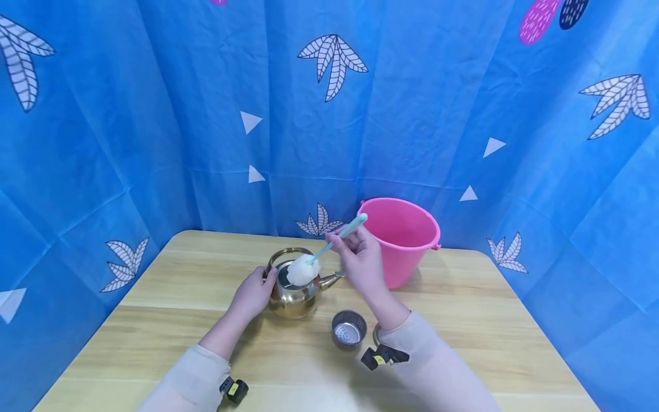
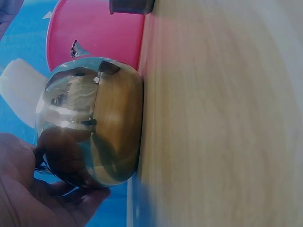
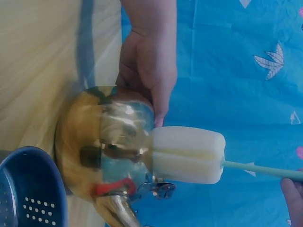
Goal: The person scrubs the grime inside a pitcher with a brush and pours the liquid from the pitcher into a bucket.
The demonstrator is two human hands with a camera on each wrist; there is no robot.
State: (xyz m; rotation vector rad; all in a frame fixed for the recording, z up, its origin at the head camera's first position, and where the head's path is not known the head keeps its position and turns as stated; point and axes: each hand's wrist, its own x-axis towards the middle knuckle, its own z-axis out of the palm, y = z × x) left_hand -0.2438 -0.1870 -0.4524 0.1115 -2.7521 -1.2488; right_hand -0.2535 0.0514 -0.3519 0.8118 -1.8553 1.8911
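A shiny gold teapot [image 1: 292,304] stands on the table with its top open and its spout [image 1: 331,280] pointing right. My left hand [image 1: 255,293] holds it from the left side, thumb near the rim by the handle; in the left wrist view, fingers [image 2: 87,203] curl round its body. My right hand [image 1: 362,260] pinches the pale green handle [image 1: 336,238] of a sponge brush above and right of the pot. The brush's white sponge head [image 3: 187,154] is right at the teapot's mouth, tilted in the head view, its lower end hidden by the rim.
A metal strainer basket [image 1: 348,329] with a perforated bottom stands in front of the teapot, to the right. Behind the right hand is a pink bucket [image 1: 404,257]. A round metal edge [image 1: 376,335] shows partly under the right wrist. Blue patterned curtain [image 1: 329,143] surrounds the wooden table [image 1: 154,320].
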